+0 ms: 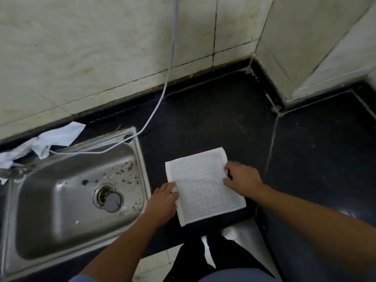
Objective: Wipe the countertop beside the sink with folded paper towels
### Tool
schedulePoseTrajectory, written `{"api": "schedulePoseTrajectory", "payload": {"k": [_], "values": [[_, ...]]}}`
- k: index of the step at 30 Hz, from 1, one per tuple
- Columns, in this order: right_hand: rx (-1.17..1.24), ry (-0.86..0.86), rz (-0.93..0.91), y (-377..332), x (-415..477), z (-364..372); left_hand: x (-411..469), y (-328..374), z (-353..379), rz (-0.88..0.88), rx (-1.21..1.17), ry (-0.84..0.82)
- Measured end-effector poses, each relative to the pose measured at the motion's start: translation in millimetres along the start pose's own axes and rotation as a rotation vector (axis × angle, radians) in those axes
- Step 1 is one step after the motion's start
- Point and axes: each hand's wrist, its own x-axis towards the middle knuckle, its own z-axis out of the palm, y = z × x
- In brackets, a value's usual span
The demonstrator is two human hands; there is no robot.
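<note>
On the left I see the sink [75,192], dirty inside. Just right of it my left hand [162,202] presses flat on the left edge of the paper towel [203,186], which lies on the dark countertop [213,119]. My right hand [242,178] pinches its right edge. I think the thin towel can tear if both hands pull apart.
</note>
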Motion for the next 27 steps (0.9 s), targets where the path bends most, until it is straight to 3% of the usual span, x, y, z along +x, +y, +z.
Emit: {"api": "schedulePoseTrajectory", "payload": {"k": [3, 11, 15, 18, 21, 24, 27], "values": [[0.083, 0.123, 0.021, -16, 14, -9, 5, -2, -5, 0.000, -0.016, 0.038], [0.151, 0.071, 0.239, -11, 74, -21, 43, -23, -21, -0.042, -0.035, 0.019], [0.193, 0.201, 0.273, -5, 86, -26, 62, -36, -31, -0.055, -0.020, -0.002], [0.116, 0.244, 0.212, -5, 78, -27, 66, -37, -40, -0.071, -0.016, 0.024], [0.054, 0.300, -0.021, -8, 50, -22, 56, -22, -42, -0.049, -0.003, 0.178], [-0.081, 0.068, -0.202, -12, 13, -7, 39, 0, -23, 0.088, 0.000, 0.168], [-0.229, -0.214, -0.244, -9, -18, 12, 20, 13, 4, 0.170, 0.009, 0.124]]}}
